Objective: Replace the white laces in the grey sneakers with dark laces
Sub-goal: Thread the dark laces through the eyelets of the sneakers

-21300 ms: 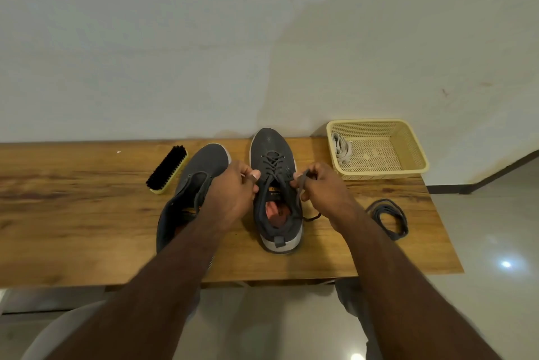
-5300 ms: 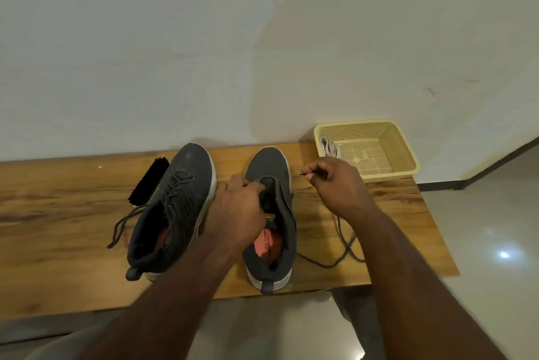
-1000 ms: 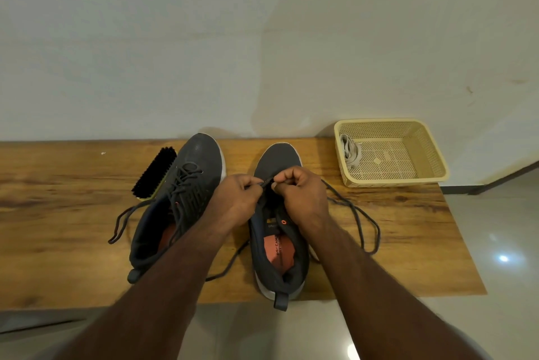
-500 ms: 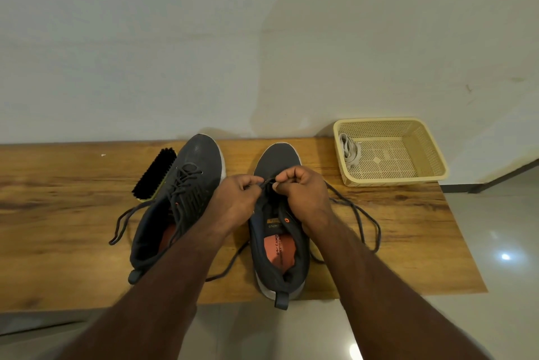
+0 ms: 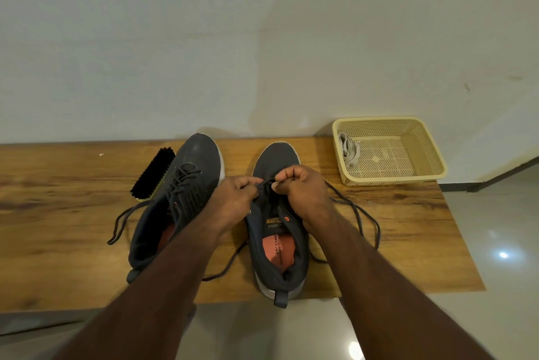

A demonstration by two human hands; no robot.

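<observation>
hands meet mid-frame over right shoe (image 5: 277, 231): left hand (image 5: 233, 202) and right hand (image 5: 303, 196) both pinch dark lace (image 5: 355, 208) at lower eyelets. step, likely: threading second shoe; left shoe (image 5: 180, 199) laced. next: cross ends, feed next eyelets evenly. wood table (image 5: 58, 214), basket (image 5: 431, 167) upper right holds white lace (image 5: 348, 149), brush (image 5: 153, 173), pale wall.

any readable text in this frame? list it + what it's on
"CAMP": orange insole of the right sneaker, the word cut off by the collar.
"RYTECH": second line on that insole, partly hidden, blurred.
"CAMPUS": tongue label of that sneaker, small, likely reading.
Yellow tongue tag: too small to read.
Nothing else legible.
</observation>
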